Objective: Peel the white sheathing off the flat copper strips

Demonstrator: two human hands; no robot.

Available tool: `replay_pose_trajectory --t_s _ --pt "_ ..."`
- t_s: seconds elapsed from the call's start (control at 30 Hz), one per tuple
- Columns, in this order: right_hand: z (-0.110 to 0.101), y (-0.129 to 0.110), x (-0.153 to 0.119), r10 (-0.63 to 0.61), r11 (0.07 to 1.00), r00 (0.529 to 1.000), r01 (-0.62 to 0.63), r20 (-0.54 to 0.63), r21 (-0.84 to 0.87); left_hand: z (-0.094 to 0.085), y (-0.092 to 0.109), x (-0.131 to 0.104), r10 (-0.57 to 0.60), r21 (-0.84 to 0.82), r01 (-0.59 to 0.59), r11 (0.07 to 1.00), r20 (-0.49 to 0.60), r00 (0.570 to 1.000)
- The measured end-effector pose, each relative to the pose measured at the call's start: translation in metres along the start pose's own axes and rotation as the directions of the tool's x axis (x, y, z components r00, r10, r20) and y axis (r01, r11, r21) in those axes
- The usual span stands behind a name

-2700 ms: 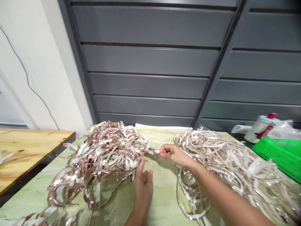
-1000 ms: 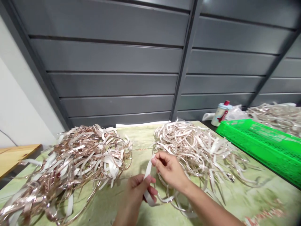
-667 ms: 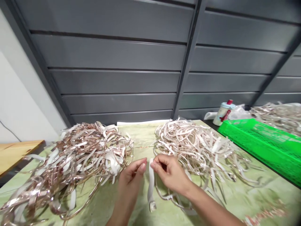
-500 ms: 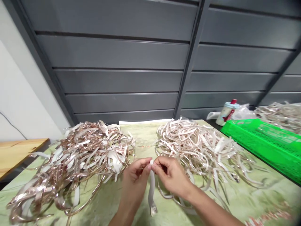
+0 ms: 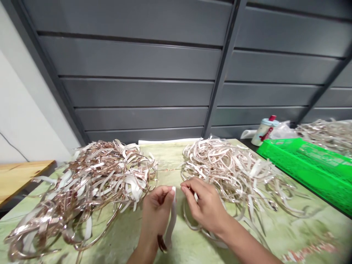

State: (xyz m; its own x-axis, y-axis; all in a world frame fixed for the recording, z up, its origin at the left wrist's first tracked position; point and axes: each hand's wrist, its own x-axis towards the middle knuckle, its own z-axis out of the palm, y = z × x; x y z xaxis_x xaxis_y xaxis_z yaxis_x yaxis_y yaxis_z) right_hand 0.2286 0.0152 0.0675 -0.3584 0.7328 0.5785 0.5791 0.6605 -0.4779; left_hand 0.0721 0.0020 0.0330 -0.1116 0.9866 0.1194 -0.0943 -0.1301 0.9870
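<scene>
Pinched between the thumb and fingers of my left hand (image 5: 156,209) is the white upper end of a narrow strip (image 5: 172,219). The strip hangs down beside the wrist, and its lower end curls to show a shiny brown side. My right hand (image 5: 204,204) is a short gap to the right, thumb and fingertips pressed together. A small white bit shows among its fingers, but I cannot make out what it is. To the left lies a tangled heap of rose-gold and white strips (image 5: 99,183). A paler heap of strips (image 5: 220,161) spreads behind and right of my right hand.
Both heaps lie on a green patterned tabletop (image 5: 123,234). At the right is a bright green plastic basket (image 5: 297,167), with a lidded cup (image 5: 264,132) and more strips (image 5: 327,132) behind it. A grey panelled wall (image 5: 137,91) rises at the back. A wooden surface (image 5: 22,176) stands at far left.
My hands were together at the strip's end; now they are apart, the right hand off the strip. The strip's lower end has swung left toward my left wrist and turned.
</scene>
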Motion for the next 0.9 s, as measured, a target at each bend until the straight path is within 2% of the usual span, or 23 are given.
replay_pose_trajectory --t_s 0.07,0.17,0.33,0.43,0.5,0.57,0.6,0.63,0.67,0.73,0.77,0.8,0.9 --pt "0.001 0.003 0.0 -0.117 0.988 0.993 0.117 0.001 -0.097 0.001 0.005 -0.001 -0.015 0.019 0.014 1.0 0.023 1.0" --pt "0.002 0.006 0.002 -0.24 0.934 0.968 0.252 0.078 -0.252 0.003 0.012 -0.002 -0.045 0.018 0.044 0.999 0.037 0.998" --pt "0.0 0.007 0.005 -0.358 0.786 0.912 0.411 0.202 -0.461 0.003 0.014 -0.002 -0.064 0.068 0.06 0.996 0.049 0.997" --pt "-0.002 0.006 0.007 -0.353 0.776 0.901 0.432 0.25 -0.459 0.003 0.013 -0.002 -0.042 0.124 0.034 0.992 0.062 0.997" --pt "-0.002 0.004 0.008 -0.258 0.867 0.936 0.333 0.239 -0.37 0.002 0.014 -0.003 -0.048 0.132 0.036 0.991 0.086 0.995" --pt "-0.001 0.003 0.009 -0.073 0.979 0.977 0.108 0.202 -0.17 0.001 0.017 -0.004 -0.078 0.109 0.065 0.992 0.12 0.99" --pt "-0.001 0.004 0.01 0.048 0.999 0.978 -0.043 0.201 -0.029 0.0 0.018 -0.005 -0.098 0.097 0.086 0.992 0.128 0.987" --pt "0.0 0.004 0.011 0.169 0.973 0.959 -0.199 0.228 0.117 -0.001 0.019 -0.005 -0.118 0.092 0.107 0.99 0.13 0.984" --pt "0.0 0.006 0.012 0.27 0.908 0.922 -0.34 0.277 0.245 -0.002 0.02 -0.006 -0.134 0.093 0.123 0.988 0.131 0.982" --pt "0.0 0.008 0.012 0.37 0.759 0.845 -0.515 0.387 0.398 -0.004 0.02 -0.006 -0.14 0.091 0.129 0.988 0.13 0.982" --pt "-0.001 0.009 0.012 0.379 0.724 0.831 -0.54 0.407 0.429 -0.005 0.02 -0.006 -0.135 0.088 0.124 0.988 0.131 0.982" --pt "-0.002 0.01 0.011 0.372 0.73 0.839 -0.528 0.397 0.434 -0.005 0.02 -0.006 -0.13 0.087 0.12 0.989 0.128 0.983" --pt "-0.007 0.006 0.007 0.243 0.9 0.932 -0.32 0.268 0.296 -0.004 0.024 -0.006 -0.137 0.071 0.13 0.989 0.098 0.986"
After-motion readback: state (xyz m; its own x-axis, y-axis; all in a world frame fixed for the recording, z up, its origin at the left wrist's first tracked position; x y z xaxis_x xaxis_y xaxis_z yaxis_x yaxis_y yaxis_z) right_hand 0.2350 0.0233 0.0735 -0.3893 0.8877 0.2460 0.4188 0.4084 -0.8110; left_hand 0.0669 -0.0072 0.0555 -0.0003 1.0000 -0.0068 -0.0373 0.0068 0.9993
